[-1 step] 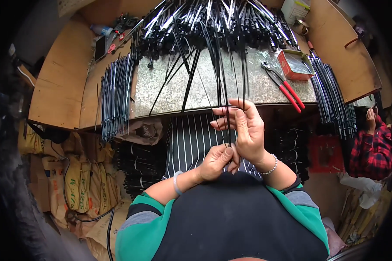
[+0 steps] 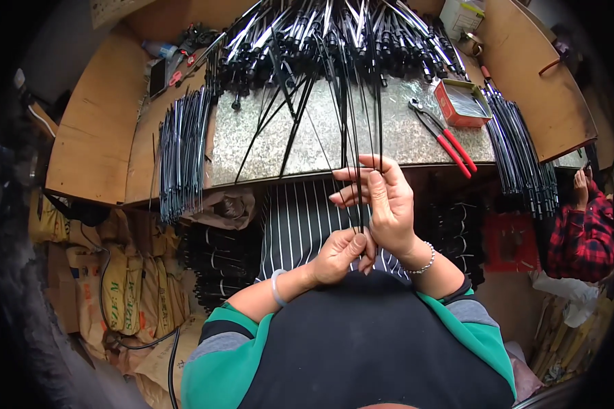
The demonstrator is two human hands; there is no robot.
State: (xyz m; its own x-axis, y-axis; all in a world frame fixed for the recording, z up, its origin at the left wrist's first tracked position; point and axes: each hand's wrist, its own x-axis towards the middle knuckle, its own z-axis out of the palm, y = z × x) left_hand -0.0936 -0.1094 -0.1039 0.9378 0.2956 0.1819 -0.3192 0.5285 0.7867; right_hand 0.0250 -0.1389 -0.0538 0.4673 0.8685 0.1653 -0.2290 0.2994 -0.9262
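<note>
My left hand is closed, its thumb and fingers pinching the lower ends of thin black rods that look like umbrella ribs. Just above and to the right, my right hand has its thumb and index finger at another thin black rod. Its other fingers stretch left, apart, beside the rods. These rods run up over the table edge to a big heap of silver shafts with black fittings. Where the fingertips meet the rods is partly hidden.
On the speckled tabletop lie red-handled pliers beside a red box. Bundles of black rods stand at the left edge and right edge. Wooden side panels flank the table. Another person's checked sleeve shows at right.
The thin rods above my right hand have shifted slightly left and look less blurred. Both hands stay almost in place.
</note>
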